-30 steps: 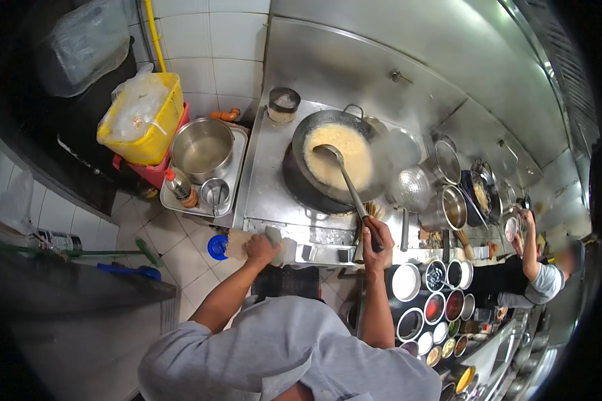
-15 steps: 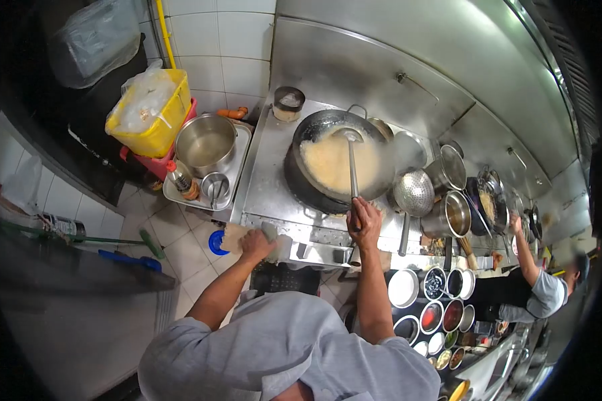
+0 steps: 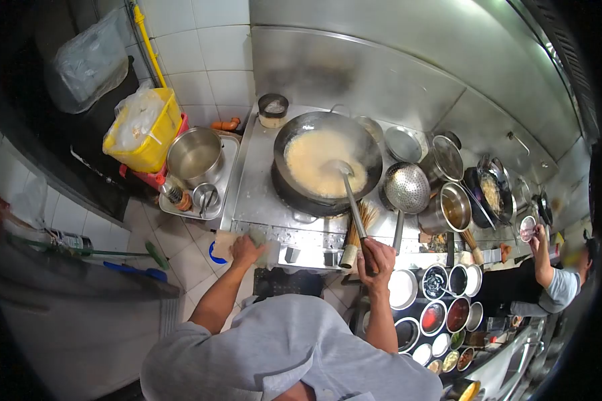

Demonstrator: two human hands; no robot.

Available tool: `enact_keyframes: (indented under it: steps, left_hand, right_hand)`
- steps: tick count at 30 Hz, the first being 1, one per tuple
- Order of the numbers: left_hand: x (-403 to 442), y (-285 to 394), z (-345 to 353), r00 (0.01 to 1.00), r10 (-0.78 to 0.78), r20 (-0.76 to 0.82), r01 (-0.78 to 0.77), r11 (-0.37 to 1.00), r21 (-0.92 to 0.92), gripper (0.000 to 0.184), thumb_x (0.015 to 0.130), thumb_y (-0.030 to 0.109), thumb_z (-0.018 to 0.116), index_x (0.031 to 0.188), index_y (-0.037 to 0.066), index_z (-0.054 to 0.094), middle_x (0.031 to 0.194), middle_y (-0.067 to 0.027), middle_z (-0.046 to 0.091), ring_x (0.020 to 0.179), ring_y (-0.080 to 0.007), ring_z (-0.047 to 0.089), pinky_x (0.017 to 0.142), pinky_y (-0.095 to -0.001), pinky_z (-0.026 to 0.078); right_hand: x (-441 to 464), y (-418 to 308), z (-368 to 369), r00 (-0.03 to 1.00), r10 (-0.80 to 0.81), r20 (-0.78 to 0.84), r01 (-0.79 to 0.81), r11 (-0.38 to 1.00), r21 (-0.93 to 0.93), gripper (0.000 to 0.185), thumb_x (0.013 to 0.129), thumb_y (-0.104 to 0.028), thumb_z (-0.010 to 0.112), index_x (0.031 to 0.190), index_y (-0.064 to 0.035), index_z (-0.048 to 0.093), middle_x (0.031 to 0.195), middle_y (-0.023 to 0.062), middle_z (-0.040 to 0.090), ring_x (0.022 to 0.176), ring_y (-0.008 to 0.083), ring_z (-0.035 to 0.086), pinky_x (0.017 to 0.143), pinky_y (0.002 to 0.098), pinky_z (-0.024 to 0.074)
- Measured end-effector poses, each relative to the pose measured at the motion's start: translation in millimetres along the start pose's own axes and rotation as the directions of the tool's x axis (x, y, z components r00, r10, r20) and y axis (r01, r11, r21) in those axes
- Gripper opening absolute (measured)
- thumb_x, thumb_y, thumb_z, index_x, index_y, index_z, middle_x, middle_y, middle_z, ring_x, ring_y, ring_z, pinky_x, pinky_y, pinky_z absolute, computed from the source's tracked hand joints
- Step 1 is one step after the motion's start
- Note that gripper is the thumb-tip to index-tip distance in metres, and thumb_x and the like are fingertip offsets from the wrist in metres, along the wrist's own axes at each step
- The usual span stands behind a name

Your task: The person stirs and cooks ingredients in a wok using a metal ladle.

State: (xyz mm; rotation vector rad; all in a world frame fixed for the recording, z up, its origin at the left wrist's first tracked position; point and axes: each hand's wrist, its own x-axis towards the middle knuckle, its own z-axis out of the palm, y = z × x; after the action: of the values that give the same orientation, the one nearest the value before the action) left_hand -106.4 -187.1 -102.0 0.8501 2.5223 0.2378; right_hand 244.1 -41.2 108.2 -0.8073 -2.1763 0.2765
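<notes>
My right hand [image 3: 379,259] is wrapped round the wooden end of a long ladle [image 3: 354,204]. The ladle's bowl rests in pale, steaming liquid [image 3: 314,157] inside a black wok [image 3: 289,184] on the steel stove. A bamboo brush [image 3: 356,234] stands just left of that hand. My left hand [image 3: 246,250] lies at the stove's front edge with its fingers closed on a greyish cloth [image 3: 257,242], left of the stove knobs.
Left of the stove, a tray [image 3: 233,160] carries a steel pot [image 3: 195,157] and a bottle [image 3: 174,194]. On the right are a perforated strainer [image 3: 407,188], more pots and several seasoning bowls [image 3: 403,289]. A co-worker [image 3: 548,277] stands at the far right, one arm raised.
The ladle has moved from the wok's far side back toward its near right, and my right hand has shifted right and nearer to me. The co-worker's hand now holds a small bowl.
</notes>
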Motion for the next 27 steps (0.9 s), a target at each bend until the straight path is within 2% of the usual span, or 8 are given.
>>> enact_keyframes:
  steps: [2, 6, 9, 12, 17, 19, 25, 27]
  left_hand:
    - [2.3, 1.3, 2.4, 1.000, -0.011, -0.001, 0.011, 1.000, 0.010, 0.079, 0.076, 0.058, 0.075, 0.130, 0.002, 0.058, 0.131, -0.0201, 0.061, 0.126, -0.0354, 0.057, 0.105, -0.0547, 0.042]
    - [2.8, 0.0, 7.3, 0.999, -0.032, -0.008, 0.033, 0.999, 0.032, 0.078, 0.076, 0.058, 0.076, 0.128, 0.003, 0.059, 0.131, -0.0197, 0.061, 0.126, -0.0353, 0.057, 0.105, -0.0547, 0.042]
    - [4.7, -2.2, 9.0, 0.999, -0.033, -0.015, 0.033, 0.999, 0.024, 0.077, 0.076, 0.057, 0.076, 0.127, 0.003, 0.060, 0.130, -0.0192, 0.061, 0.125, -0.0352, 0.058, 0.104, -0.0555, 0.042]
    - [3.0, -1.3, 5.6, 1.000, -0.027, -0.006, 0.027, 1.000, 0.003, 0.075, 0.077, 0.056, 0.077, 0.127, 0.003, 0.060, 0.130, -0.0193, 0.061, 0.125, -0.0352, 0.057, 0.104, -0.0569, 0.041]
    - [7.9, -9.0, 16.7, 1.000, -0.010, -0.020, 0.009, 0.999, -0.030, 0.073, 0.078, 0.056, 0.076, 0.126, 0.003, 0.061, 0.130, -0.0197, 0.060, 0.126, -0.0354, 0.056, 0.105, -0.0582, 0.040]
    - [6.8, -7.2, 14.2, 1.000, -0.009, -0.015, 0.009, 0.999, -0.035, 0.073, 0.078, 0.056, 0.076, 0.126, 0.003, 0.060, 0.131, -0.0198, 0.060, 0.127, -0.0359, 0.054, 0.105, -0.0584, 0.039]
    - [5.1, -5.3, 19.9, 0.998, -0.018, -0.068, 0.020, 1.000, 0.017, 0.079, 0.077, 0.060, 0.073, 0.127, -0.001, 0.060, 0.132, -0.0203, 0.059, 0.129, -0.0354, 0.052, 0.105, -0.0567, 0.038]
    - [5.9, -5.9, 19.2, 0.999, -0.010, -0.047, 0.010, 1.000, 0.017, 0.080, 0.077, 0.061, 0.072, 0.127, -0.001, 0.060, 0.132, -0.0203, 0.059, 0.128, -0.0353, 0.053, 0.105, -0.0562, 0.039]
  right_hand:
    - [-1.2, -5.8, -9.3, 0.993, 0.091, -0.069, -0.084, 0.991, 0.103, 0.033, 0.075, -0.009, 0.070, 0.107, -0.0010, 0.072, 0.105, 0.0151, 0.075, 0.098, 0.0297, 0.069, 0.095, 0.0401, 0.0453]
    - [-0.7, -3.4, -13.6, 0.971, 0.225, -0.078, -0.203, 0.953, 0.226, 0.029, 0.076, -0.005, 0.069, 0.104, 0.0012, 0.074, 0.104, 0.0147, 0.074, 0.098, 0.0298, 0.069, 0.094, 0.0380, 0.0481]
    - [2.0, 7.7, -0.6, 0.976, 0.203, -0.075, -0.181, 0.957, 0.228, 0.030, 0.076, -0.010, 0.072, 0.105, -0.0023, 0.072, 0.103, 0.0138, 0.075, 0.094, 0.0301, 0.070, 0.093, 0.0392, 0.0466]
    - [8.2, 17.5, 23.1, 0.978, 0.205, -0.040, -0.189, 0.951, 0.245, 0.030, 0.078, -0.009, 0.074, 0.107, -0.0030, 0.072, 0.105, 0.0136, 0.075, 0.097, 0.0302, 0.070, 0.093, 0.0397, 0.0468]
    - [26.9, 28.2, 69.9, 0.995, 0.095, -0.039, -0.083, 0.966, 0.244, 0.033, 0.081, -0.008, 0.075, 0.113, -0.0039, 0.071, 0.111, 0.0142, 0.074, 0.102, 0.0298, 0.070, 0.095, 0.0405, 0.0467]
    - [37.3, 28.2, 83.2, 0.994, 0.054, -0.092, -0.031, 0.971, 0.237, 0.033, 0.081, -0.009, 0.075, 0.114, -0.0039, 0.070, 0.113, 0.0145, 0.073, 0.104, 0.0302, 0.069, 0.094, 0.0407, 0.0467]
    - [51.0, 50.0, 105.5, 0.998, -0.056, -0.010, 0.057, 0.994, 0.095, 0.044, 0.079, -0.007, 0.075, 0.122, -0.0067, 0.067, 0.124, 0.0128, 0.070, 0.109, 0.0282, 0.067, 0.092, 0.0396, 0.0460]
    - [53.7, 55.6, 106.9, 0.990, -0.139, -0.003, 0.139, 0.989, 0.044, 0.045, 0.078, -0.007, 0.077, 0.122, -0.0070, 0.068, 0.125, 0.0126, 0.070, 0.107, 0.0278, 0.067, 0.090, 0.0403, 0.0460]
